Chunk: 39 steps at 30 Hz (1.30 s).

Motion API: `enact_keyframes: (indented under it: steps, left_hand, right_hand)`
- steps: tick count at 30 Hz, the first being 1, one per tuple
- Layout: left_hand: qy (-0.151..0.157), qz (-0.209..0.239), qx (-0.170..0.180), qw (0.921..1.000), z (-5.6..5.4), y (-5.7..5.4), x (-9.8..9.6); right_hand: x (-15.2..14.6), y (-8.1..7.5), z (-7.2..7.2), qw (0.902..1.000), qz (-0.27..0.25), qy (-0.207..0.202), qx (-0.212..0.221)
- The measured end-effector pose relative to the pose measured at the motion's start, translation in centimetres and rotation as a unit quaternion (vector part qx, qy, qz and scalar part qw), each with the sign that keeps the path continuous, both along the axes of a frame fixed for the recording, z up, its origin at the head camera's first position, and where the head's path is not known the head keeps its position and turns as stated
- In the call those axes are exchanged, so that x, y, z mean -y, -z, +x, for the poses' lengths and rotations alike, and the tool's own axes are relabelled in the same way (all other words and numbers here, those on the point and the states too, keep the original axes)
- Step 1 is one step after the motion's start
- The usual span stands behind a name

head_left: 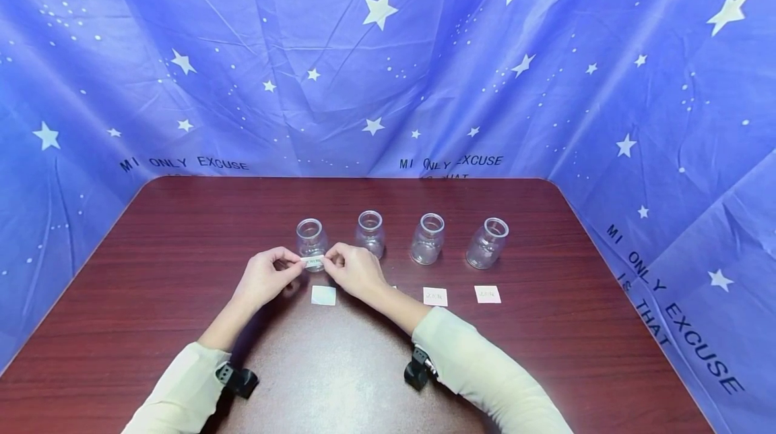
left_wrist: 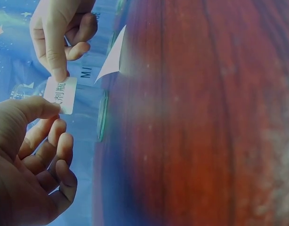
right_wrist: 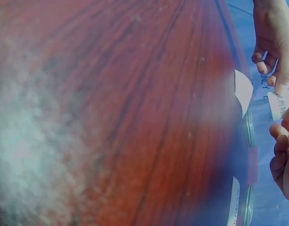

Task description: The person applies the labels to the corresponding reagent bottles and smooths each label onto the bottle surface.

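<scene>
Second paper slip point(head_left: 395, 287) is nearly all hidden by the right forearm, the writing on the two slips on the right point(head_left: 434, 296) is too faint to read, and both hands get cut off at the edge of the right wrist view. Label is small, white, round-cornered, with dark printed characters partly covered by a left finger or thumb; left hand point(head_left: 263, 277) and right hand point(head_left: 359, 271) pinch opposite ends of this label point(head_left: 313, 261). It sits in front of the leftmost clear jar's point(head_left: 312, 238) lower part, contact with the glass hard to tell
</scene>
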State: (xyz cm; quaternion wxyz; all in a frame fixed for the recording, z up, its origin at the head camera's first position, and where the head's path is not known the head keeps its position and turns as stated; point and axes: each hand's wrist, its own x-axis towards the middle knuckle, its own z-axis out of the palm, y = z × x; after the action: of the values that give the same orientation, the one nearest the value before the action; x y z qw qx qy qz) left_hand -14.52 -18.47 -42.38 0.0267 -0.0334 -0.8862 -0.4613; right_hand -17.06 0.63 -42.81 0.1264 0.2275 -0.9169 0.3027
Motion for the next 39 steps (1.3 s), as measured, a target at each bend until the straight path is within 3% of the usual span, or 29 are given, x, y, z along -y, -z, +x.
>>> enact_keyframes:
  steps: [17, 31, 39]
  left_hand:
    - [0.005, 0.008, 0.016, 0.9998, -0.08, -0.01, 0.15]
    - [0.015, 0.013, 0.013, 0.9997, -0.16, 0.21, 0.29]
    - [0.015, 0.011, 0.019, 0.9996, -0.1, 0.24, 0.33]
  right_hand:
    - [-0.14, -0.05, -0.06, 0.9998, -0.005, 0.014, 0.011]
    - [0.1, -0.35, -0.33, 0.9941, -0.019, 0.019, 0.105]
    - [0.39, -0.13, -0.6, 0.9928, -0.02, 0.012, 0.118]
